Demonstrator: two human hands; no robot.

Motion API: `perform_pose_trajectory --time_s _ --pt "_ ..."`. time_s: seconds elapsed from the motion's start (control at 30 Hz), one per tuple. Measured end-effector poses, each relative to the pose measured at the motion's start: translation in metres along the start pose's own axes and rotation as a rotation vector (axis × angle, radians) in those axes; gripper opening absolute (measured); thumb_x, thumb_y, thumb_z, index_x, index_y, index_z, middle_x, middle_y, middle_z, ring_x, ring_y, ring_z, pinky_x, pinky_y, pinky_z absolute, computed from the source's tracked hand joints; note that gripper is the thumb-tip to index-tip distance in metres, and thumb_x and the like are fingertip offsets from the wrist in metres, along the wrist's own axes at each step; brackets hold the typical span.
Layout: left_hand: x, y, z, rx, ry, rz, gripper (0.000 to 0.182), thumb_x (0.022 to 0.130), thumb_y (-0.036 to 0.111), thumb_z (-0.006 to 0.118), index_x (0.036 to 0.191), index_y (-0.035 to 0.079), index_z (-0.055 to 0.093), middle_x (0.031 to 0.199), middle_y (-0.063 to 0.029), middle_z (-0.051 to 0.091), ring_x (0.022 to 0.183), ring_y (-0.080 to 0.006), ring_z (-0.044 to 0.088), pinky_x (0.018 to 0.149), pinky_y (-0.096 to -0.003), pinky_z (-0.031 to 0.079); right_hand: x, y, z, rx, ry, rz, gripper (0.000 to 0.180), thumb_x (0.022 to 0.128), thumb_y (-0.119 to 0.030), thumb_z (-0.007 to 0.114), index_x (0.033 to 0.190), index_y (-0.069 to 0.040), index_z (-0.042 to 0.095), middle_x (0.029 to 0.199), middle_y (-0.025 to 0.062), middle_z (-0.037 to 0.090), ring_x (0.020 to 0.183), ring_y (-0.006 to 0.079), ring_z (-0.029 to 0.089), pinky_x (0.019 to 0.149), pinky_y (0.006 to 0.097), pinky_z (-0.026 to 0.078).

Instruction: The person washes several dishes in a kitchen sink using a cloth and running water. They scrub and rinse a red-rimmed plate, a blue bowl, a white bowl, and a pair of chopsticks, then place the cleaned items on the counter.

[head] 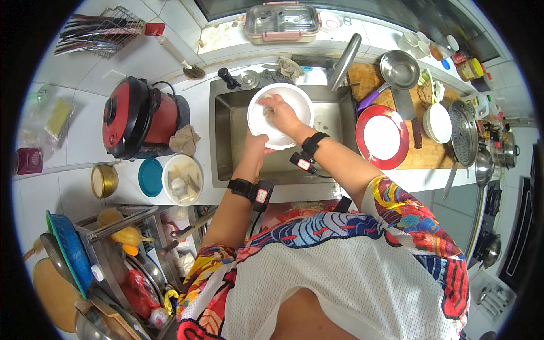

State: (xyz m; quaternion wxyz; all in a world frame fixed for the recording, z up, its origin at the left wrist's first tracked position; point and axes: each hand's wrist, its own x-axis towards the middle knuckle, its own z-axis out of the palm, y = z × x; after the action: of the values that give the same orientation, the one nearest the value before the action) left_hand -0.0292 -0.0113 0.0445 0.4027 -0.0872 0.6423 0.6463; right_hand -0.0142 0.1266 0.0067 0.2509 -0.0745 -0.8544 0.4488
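Note:
Over the metal sink (pixel 331 140) a white bowl (pixel 299 100) is tilted, its inside facing me. My left hand (pixel 257 146) grips the bowl's lower left rim from outside, the thumb on the rim. Inside the bowl is my right hand (pixel 278 111), its fingers bent around something pale and crumpled, perhaps a cloth or scrubber; its kind cannot be made out. Behind the bowl and to the right rises the metal faucet (pixel 345 61). Both wrists carry black straps with small devices.
Right of the sink, a wooden cutting board (pixel 429 157) bears a red-rimmed plate (pixel 363 138), a cleaver (pixel 403 104), a small pan (pixel 399 70) and white bowls (pixel 437 123). On the left stand a red-and-black electric cooker (pixel 138 119) and a tub with murky liquid (pixel 182 180).

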Motion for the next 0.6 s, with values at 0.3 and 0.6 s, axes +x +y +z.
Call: perform_pose_trajectory --time_s 0.3,0.6 --pt "-0.001 0.003 -0.005 0.082 0.103 0.055 0.067 0.075 -0.004 0.044 0.139 0.01 0.029 0.118 -0.0181 0.054 0.088 -0.0302 0.065 0.06 -0.0379 0.059 0.014 0.011 -0.017 -0.378 -0.112 -0.186 0.024 0.077 -0.008 0.057 0.099 -0.01 0.066 0.096 0.0155 0.059 0.094 0.034 0.058 0.081 0.0405 0.049" --pt "0.008 0.0 -0.023 0.098 0.108 0.086 0.069 0.075 -0.003 0.043 0.141 0.005 0.025 0.116 -0.0205 0.053 0.086 -0.0259 0.064 0.061 -0.031 0.056 0.005 0.002 -0.024 0.025 -0.471 0.159 0.031 0.078 -0.007 0.064 0.108 -0.014 0.068 0.101 0.0135 0.062 0.095 0.0299 0.061 0.081 0.0374 0.049"
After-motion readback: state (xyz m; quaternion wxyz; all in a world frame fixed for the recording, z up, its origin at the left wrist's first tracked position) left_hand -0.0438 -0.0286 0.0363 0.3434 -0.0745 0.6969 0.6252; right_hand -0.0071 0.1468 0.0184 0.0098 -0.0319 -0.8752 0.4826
